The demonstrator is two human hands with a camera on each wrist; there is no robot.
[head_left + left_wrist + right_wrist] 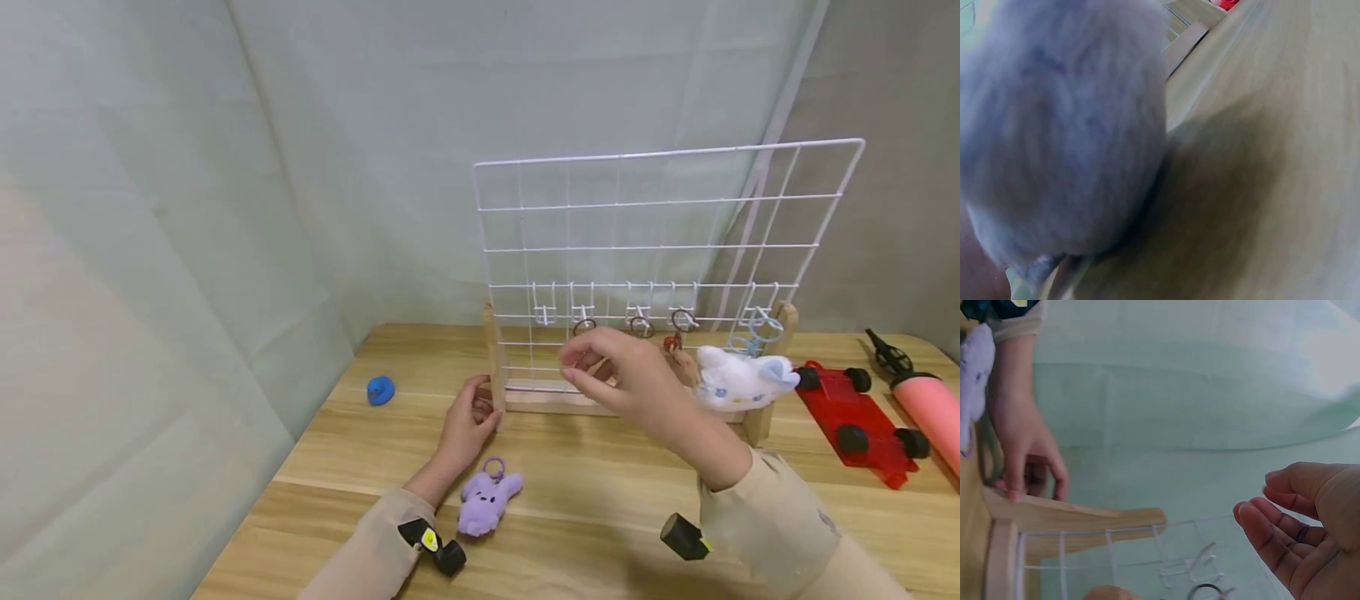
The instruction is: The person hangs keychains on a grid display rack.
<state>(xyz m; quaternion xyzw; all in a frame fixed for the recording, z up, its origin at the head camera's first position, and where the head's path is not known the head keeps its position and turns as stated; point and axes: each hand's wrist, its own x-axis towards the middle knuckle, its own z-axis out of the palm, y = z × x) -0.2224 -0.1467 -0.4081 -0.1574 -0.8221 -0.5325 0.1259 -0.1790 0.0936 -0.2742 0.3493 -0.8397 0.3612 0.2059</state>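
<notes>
At the left end of a white wire grid rack (660, 155), my left hand (467, 425) grips its wooden stand (493, 354) low down, near the tabletop. My right hand (637, 375) hovers in front of the grid, fingers loosely bent and nothing between them; in the right wrist view thumb and fingertips are apart. Several white hooks (545, 315) hang along one wire. From the right ones hang a white plush keychain (742, 381) and a brown plush keychain (681, 367), partly behind my right forearm. A purple plush keychain (483, 504) lies beside my left forearm.
A small blue rubber duck (380, 390) sits on the wooden table at the left. Right of the rack are a red toy car chassis (858, 417) with black wheels and a pink cylinder with a black tip (930, 417). Pale cloth hangs behind.
</notes>
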